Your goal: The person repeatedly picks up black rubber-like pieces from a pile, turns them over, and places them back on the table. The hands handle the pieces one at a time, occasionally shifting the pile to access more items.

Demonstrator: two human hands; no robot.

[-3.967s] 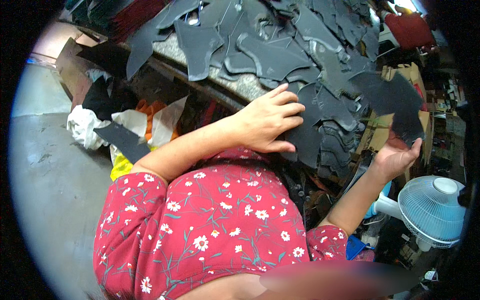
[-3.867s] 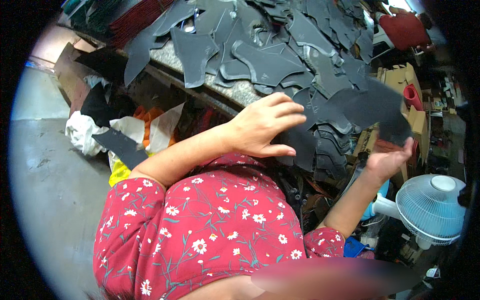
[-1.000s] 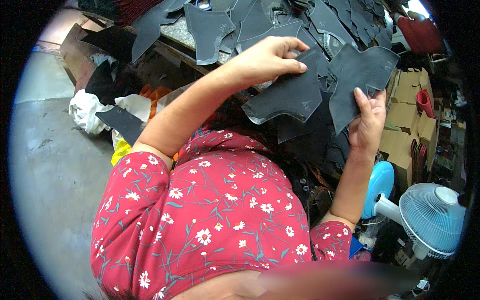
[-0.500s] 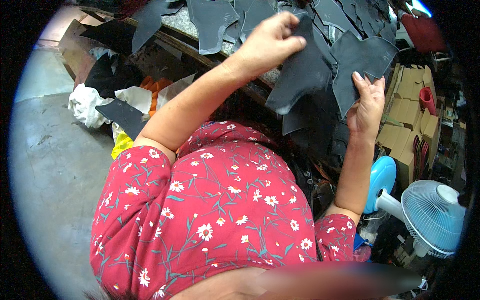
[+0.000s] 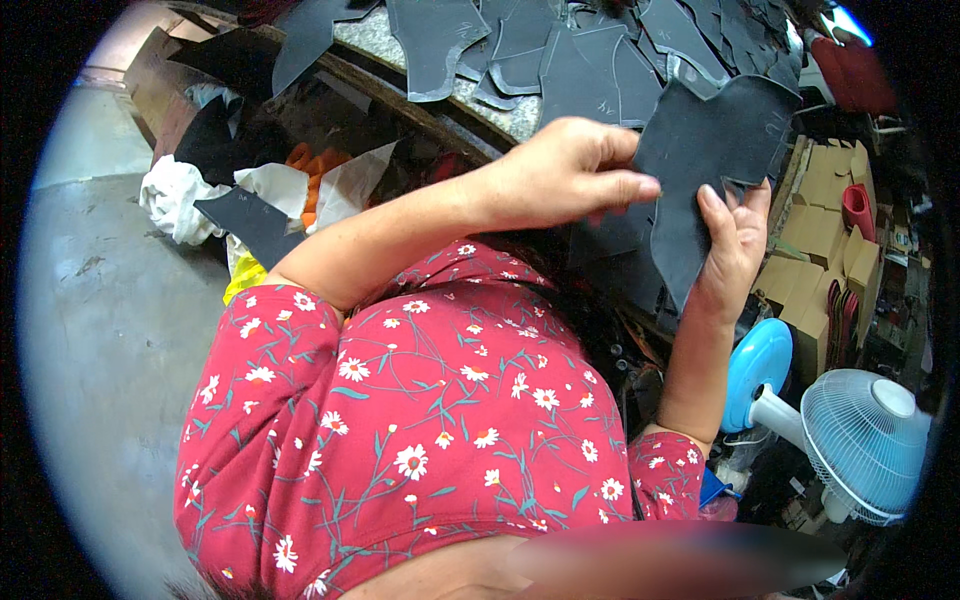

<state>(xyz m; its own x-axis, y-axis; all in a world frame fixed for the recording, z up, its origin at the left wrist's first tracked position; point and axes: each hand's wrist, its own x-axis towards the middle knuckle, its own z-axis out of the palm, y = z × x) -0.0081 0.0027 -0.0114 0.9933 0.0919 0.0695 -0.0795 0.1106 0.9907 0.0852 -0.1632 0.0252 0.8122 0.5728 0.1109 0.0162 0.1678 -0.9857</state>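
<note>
Upright in front of me, my right hand (image 5: 735, 235) grips a black leather-like cut piece (image 5: 720, 125) by its lower right side, thumb in front. This piece has a notched top, a pointed lower end and faint pale marks. More layers may lie behind it, but I cannot make them out. At its left edge, my left hand (image 5: 565, 175) is closed, with the thumb tip against the edge and the fingertips partly hidden behind it. Several similar black cut pieces (image 5: 600, 75) with pale outlines lie spread beyond my hands on the worktable (image 5: 510, 115).
To the left, white cloth (image 5: 175, 200), a loose black piece (image 5: 250, 225) and orange material (image 5: 318, 180) lie bunched by the table. Cardboard boxes (image 5: 820, 215) stand on the right. Below them is a blue-and-white fan (image 5: 865, 445). Grey floor (image 5: 100, 330) extends at the left.
My left hand has come down and nearer, to the edge of the piece in my right hand. The separate curved black piece it held up no longer shows apart.
</note>
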